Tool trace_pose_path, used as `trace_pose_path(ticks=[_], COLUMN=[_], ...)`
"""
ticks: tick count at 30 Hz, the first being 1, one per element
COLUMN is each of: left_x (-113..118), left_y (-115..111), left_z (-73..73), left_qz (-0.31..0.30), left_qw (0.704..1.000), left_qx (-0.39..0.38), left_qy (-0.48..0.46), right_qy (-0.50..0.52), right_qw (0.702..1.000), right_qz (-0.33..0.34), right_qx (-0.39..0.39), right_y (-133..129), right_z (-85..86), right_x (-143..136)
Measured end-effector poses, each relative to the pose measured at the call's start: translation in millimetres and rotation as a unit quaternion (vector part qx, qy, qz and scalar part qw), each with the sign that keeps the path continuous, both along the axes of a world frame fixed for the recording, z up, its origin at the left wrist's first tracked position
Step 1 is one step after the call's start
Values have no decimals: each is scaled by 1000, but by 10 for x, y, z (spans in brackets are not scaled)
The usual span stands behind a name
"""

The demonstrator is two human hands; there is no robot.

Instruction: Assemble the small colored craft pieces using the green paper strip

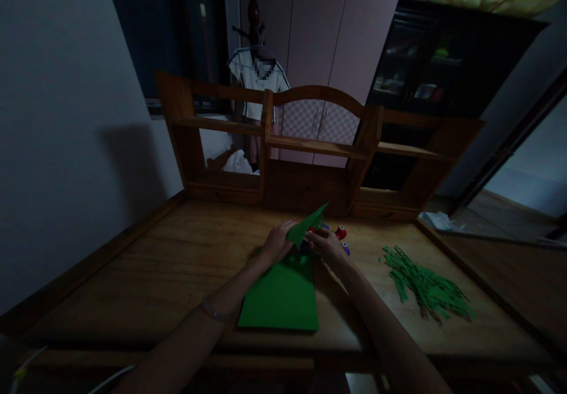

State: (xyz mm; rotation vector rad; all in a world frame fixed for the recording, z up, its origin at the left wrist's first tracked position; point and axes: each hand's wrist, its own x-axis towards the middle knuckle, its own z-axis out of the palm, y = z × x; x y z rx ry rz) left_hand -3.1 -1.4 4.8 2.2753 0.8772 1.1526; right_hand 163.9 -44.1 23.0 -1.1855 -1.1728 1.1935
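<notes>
My left hand [277,241] grips the edge of a thin green sheet [306,224], which is raised and tilted above the table. My right hand [326,244] is at the sheet's right side, its fingers pinched together; what is between them is too dark and small to make out. Under and in front of both hands lies a flat green stack or board [281,299]. Just beyond my right hand are small figures with eye-like white spots, a red one [341,232] and a purple one [345,248]. More red and purple bits are partly hidden behind my fingers.
To the right, a loose pile of narrow green pieces [425,285] lies on the wooden tabletop [177,270]. A wooden shelf unit [310,143] lines the table's back edge. A wall [66,146] rises on the left. The room is dim.
</notes>
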Motion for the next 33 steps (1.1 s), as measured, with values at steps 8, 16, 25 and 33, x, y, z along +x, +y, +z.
trace_pose_path(ticks=[8, 16, 25, 33], left_x=[-22, -13, -9, 6], left_y=[42, 14, 4, -18], left_z=[-78, -26, -28, 13], left_qz=[11, 18, 20, 21], left_qw=[1000, 1000, 1000, 998], left_qx=[24, -2, -7, -22], left_qy=[1, -5, -11, -47], right_qy=[13, 47, 72, 84], right_qw=[1000, 998, 997, 996], right_qz=[5, 15, 15, -2], right_qx=[13, 31, 24, 30], right_y=[-27, -14, -41, 30], right_z=[6, -5, 34, -29], right_x=[2, -11, -42, 3])
